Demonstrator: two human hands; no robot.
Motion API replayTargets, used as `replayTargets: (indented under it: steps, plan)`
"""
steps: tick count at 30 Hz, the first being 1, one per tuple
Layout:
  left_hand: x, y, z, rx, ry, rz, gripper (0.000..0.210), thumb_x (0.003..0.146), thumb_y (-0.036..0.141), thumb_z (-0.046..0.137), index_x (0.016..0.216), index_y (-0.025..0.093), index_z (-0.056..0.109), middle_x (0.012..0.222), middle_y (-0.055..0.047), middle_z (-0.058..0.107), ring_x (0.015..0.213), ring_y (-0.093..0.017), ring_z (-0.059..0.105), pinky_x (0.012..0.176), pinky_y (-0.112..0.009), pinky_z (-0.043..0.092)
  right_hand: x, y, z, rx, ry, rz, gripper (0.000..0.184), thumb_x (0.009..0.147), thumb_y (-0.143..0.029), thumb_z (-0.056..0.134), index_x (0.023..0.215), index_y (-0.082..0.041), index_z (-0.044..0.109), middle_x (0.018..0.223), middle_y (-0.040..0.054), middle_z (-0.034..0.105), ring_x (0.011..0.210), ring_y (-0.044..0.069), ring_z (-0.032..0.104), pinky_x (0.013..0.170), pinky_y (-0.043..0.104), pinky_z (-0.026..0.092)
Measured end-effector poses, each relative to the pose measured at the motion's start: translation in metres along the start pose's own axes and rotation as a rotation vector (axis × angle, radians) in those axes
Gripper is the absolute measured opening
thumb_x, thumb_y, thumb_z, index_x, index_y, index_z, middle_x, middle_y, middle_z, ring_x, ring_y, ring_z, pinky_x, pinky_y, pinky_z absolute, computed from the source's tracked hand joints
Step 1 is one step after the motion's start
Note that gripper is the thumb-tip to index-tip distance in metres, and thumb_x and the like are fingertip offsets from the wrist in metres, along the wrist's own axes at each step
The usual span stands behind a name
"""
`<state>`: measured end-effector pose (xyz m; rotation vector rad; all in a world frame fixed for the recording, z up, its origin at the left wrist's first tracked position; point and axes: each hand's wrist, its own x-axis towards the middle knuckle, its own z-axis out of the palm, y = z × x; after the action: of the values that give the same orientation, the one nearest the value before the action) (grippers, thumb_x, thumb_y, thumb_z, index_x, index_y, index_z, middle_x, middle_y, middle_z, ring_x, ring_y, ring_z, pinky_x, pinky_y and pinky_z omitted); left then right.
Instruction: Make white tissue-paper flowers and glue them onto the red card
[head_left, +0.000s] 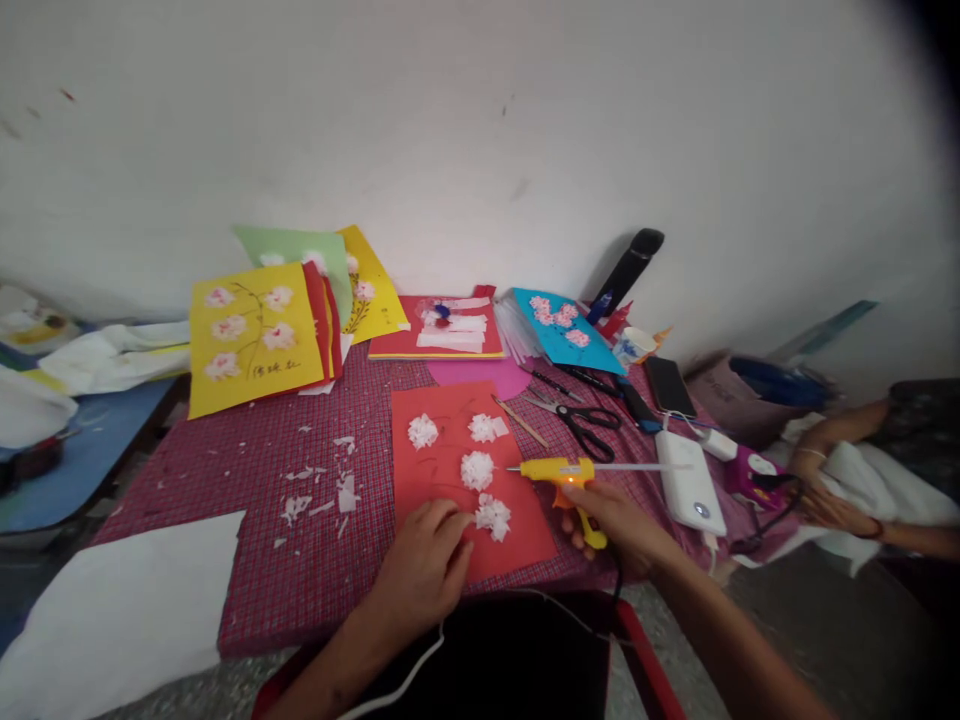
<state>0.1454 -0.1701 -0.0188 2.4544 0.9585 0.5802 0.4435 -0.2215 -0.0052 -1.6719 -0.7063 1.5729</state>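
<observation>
My right hand (pixel 604 520) grips a yellow hot glue gun (pixel 556 470), its light glowing orange and a clear glue stick (pixel 637 467) sticking out of its back. The nozzle points left over the right side of a red card (pixel 442 400), close to the white crinkled paper flowers (pixel 477 470) on it. Several such flowers lie on the card, with faint drawn lines between them. My left hand (pixel 431 555) rests on the card's lower left part, fingers curled and pressed together beside the lowest flower (pixel 493 517). What the fingertips pinch is too small to make out.
Scissors (pixel 581 420), a pencil (pixel 520 420), a white power bank (pixel 690 485) and a phone (pixel 670 387) lie to the right. Paper scraps (pixel 346 492) are scattered left. Finished yellow cards (pixel 255 335) lean behind. Another person's hands (pixel 832 500) are at far right.
</observation>
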Motion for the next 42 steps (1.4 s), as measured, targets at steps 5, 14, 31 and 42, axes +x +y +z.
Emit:
replayTargets:
  steps: [5,14,31,42]
  plan:
    - [0.068,-0.008,-0.026,0.190,0.020,0.094,0.025,0.101,0.021,0.044,0.110,0.019,0.066,0.103,-0.010,0.065,0.099,-0.024,0.060,0.089,-0.038,0.051,0.008,-0.011,-0.004,-0.104,-0.039,0.058,0.039,0.089,-0.058,0.061,0.085,-0.020,0.055,0.060,0.0002,0.067,0.043,0.012,0.059,0.036,0.020,0.045]
    - [0.158,-0.012,0.001,0.359,-0.094,0.174,0.013,0.087,0.015,0.058,0.091,0.015,0.070,0.094,-0.014,0.062,0.094,-0.030,0.059,0.083,-0.042,0.048,-0.013,-0.026,-0.015,-1.110,0.262,-0.316,0.041,0.094,-0.054,0.054,0.077,-0.019,0.067,0.071,0.0055,0.072,0.062,0.019,0.067,0.055,0.026,0.040]
    - [0.121,-0.019,-0.026,-0.498,0.060,-0.210,0.016,0.090,0.030,0.056,0.088,0.018,0.067,0.076,0.000,0.069,0.065,-0.014,0.061,0.061,-0.024,0.045,0.093,-0.093,0.044,-1.431,0.408,-0.466,0.030,0.097,-0.022,0.048,0.097,-0.006,0.074,0.102,0.0231,0.076,0.095,0.029,0.073,0.082,0.034,0.050]
    - [0.036,-0.023,-0.027,-0.654,0.262,-0.300,0.014,0.084,0.022,0.059,0.095,0.018,0.068,0.082,-0.002,0.074,0.073,-0.014,0.068,0.070,-0.026,0.054,0.016,-0.064,0.028,-0.769,0.323,-0.873,0.032,0.099,-0.025,0.043,0.112,-0.018,0.071,0.101,0.0087,0.077,0.090,0.021,0.073,0.081,0.031,0.055]
